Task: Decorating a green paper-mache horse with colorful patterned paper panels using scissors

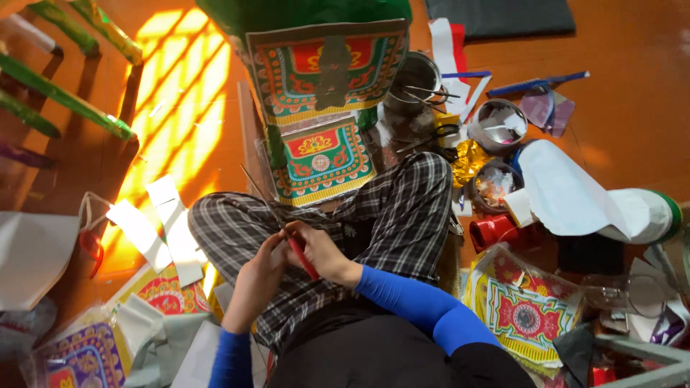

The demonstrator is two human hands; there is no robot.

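A: Orange floor (632, 144), sunlit at left, paper scraps all round. What's held?

B: Over the checked lap, right hand (325, 253) grasps a slim red-handled tool (303, 259); left hand (262, 269) pinches a thin stick (260, 192).

A slim red strip (305, 260) is lying pinched between the left hand (260, 276) and the right hand (321, 251), slanting down over the plaid trouser leg toward the person's body. A thin pale stick (260, 195) is rising from the same grip, leaning up and away to the left above the knee. Both pieces are being held over the lap, near the middle of the orange floor, their lower ends hidden by the fingers.
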